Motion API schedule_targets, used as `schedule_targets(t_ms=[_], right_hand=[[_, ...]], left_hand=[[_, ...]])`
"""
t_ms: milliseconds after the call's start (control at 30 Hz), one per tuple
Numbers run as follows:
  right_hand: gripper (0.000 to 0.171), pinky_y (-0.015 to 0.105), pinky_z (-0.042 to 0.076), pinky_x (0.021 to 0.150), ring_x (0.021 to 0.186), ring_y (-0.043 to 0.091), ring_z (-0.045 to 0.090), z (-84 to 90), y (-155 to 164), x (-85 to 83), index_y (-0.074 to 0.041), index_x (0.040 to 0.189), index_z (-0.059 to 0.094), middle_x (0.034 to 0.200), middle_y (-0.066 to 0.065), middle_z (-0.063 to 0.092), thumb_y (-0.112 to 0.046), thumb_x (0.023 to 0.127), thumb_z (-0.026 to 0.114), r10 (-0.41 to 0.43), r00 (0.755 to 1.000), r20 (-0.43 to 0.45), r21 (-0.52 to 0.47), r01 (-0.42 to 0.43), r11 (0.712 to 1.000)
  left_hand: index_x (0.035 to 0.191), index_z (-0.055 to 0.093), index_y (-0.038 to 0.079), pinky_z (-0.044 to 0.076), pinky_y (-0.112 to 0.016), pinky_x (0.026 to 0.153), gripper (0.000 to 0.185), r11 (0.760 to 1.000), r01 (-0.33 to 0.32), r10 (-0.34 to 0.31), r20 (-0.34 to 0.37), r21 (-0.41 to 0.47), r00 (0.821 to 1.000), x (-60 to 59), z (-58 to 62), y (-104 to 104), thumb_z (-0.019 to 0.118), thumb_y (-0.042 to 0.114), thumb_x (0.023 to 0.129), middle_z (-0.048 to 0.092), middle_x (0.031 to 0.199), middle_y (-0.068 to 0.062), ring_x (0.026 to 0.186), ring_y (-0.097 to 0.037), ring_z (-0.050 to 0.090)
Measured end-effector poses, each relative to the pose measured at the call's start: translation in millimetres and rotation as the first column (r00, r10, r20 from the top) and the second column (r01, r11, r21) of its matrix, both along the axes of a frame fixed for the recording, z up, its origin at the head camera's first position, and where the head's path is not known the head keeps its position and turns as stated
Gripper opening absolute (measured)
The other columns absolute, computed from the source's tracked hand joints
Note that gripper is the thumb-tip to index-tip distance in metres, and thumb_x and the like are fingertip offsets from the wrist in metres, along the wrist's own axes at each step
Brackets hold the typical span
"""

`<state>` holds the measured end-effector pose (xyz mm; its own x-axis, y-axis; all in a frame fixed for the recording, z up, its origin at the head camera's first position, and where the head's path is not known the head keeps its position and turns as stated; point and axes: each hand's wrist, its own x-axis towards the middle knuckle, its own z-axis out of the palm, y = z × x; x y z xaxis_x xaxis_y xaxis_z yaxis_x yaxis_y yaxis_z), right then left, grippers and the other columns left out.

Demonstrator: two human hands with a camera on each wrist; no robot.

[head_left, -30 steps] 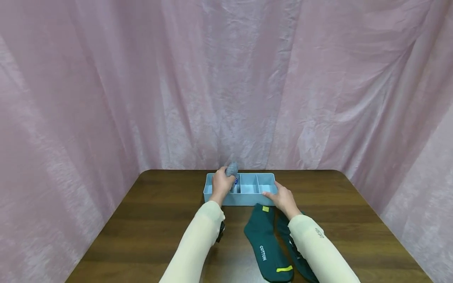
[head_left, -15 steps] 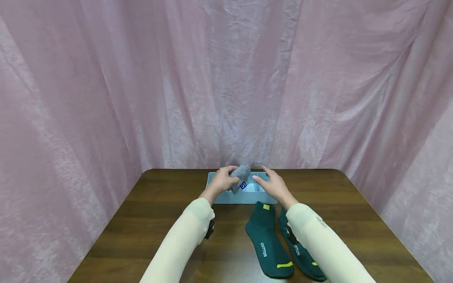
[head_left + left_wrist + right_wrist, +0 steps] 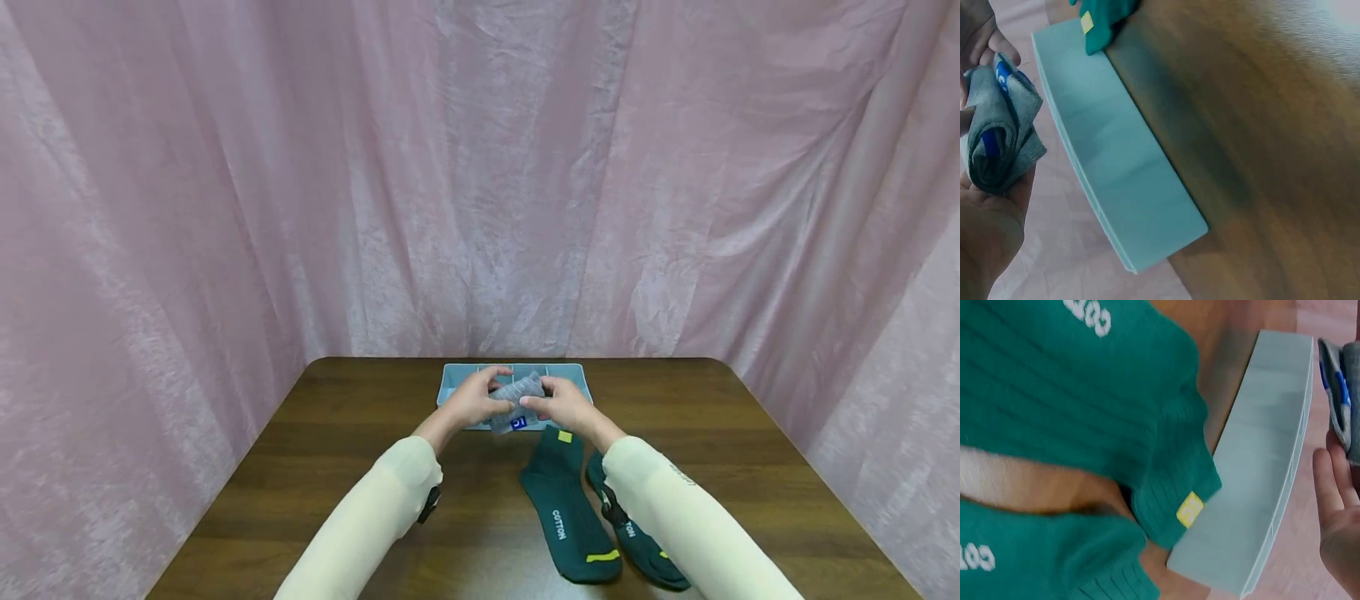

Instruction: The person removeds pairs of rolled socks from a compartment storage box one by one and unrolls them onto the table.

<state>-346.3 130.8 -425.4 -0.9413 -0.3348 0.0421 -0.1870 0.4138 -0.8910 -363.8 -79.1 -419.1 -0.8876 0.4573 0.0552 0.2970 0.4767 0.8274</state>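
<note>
Item: rolled grey sock (image 3: 514,398), held above the blue divided tray's (image 3: 450,385) near edge.
Long axis: left-right across the desk (image 3: 315,467).
Left hand (image 3: 472,400): fingers curled round the roll's left end.
Right hand (image 3: 564,406): fingers gripping its right end.
Nearby: green socks (image 3: 564,508) pointing toward the tray.

Two dark green socks (image 3: 570,517) lying side by side, brown wooden table (image 3: 300,467), pink curtain (image 3: 225,208) behind

the hands hide most of the blue tray's (image 3: 453,385) compartments; the blue mark on the grey sock (image 3: 516,392) between them is unreadable.
</note>
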Motion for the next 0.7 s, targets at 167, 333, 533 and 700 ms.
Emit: schedule_targets(t_ms=[167, 333, 533, 700], right_hand=[[0.02, 0.044, 0.054, 0.086, 0.094, 0.02, 0.064, -3.4, -8, 9.6, -0.005, 0.107, 0.064, 0.103, 0.006, 0.066, -0.022, 0.097, 0.066, -0.098, 0.995, 0.011, -0.065, 0.099, 0.993], [0.019, 0.042, 0.055, 0.084, 0.094, 0.022, 0.064, -9.0, -13, 16.2, -0.003, 0.103, 0.064, 0.102, 0.009, 0.066, -0.02, 0.097, 0.067, -0.17, 0.985, 0.022, -0.127, 0.171, 0.977], [0.027, 0.044, 0.054, 0.084, 0.096, 0.021, 0.063, -16.4, -19, 24.7, 0.0, 0.113, 0.064, 0.106, 0.009, 0.067, -0.022, 0.097, 0.066, -0.117, 0.989, 0.091, -0.181, 0.132, 0.974], [0.031, 0.042, 0.053, 0.081, 0.092, 0.019, 0.062, -21.0, -20, 31.3, -0.003, 0.115, 0.064, 0.104, 0.006, 0.067, -0.027, 0.095, 0.068, -0.069, 0.996, 0.062, -0.1, 0.075, 0.992]], left_hand=[[0.136, 0.055, 0.008, 0.054, -0.037, 0.081, 0.05, 0.999, -0.046, 0.046, -0.005, 0.02, 0.999, 4.8, -8.8, -9, 0.072, 0.026, 0.092, 0.065, 0.116, -0.011, 0.1, -0.025, 0.064], [0.127, 0.061, 0.005, 0.055, -0.035, 0.079, 0.041, 0.995, -0.05, 0.048, 0.026, 0.081, 0.998, 9.2, -19.0, -21, 0.071, 0.025, 0.093, 0.067, 0.102, -0.007, 0.088, -0.019, 0.064], [0.125, 0.063, 0.0, 0.056, -0.048, 0.077, 0.038, 0.99, -0.026, 0.018, 0.057, 0.138, 0.998, 18.7, -25.8, -31, 0.071, 0.018, 0.093, 0.068, 0.097, -0.007, 0.083, -0.02, 0.065], [0.12, 0.065, 0.0, 0.055, -0.053, 0.077, 0.033, 0.993, -0.017, 0.009, 0.071, 0.114, 0.997, 25.9, -29.4, -40, 0.072, 0.016, 0.092, 0.068, 0.093, -0.005, 0.078, -0.017, 0.063]])
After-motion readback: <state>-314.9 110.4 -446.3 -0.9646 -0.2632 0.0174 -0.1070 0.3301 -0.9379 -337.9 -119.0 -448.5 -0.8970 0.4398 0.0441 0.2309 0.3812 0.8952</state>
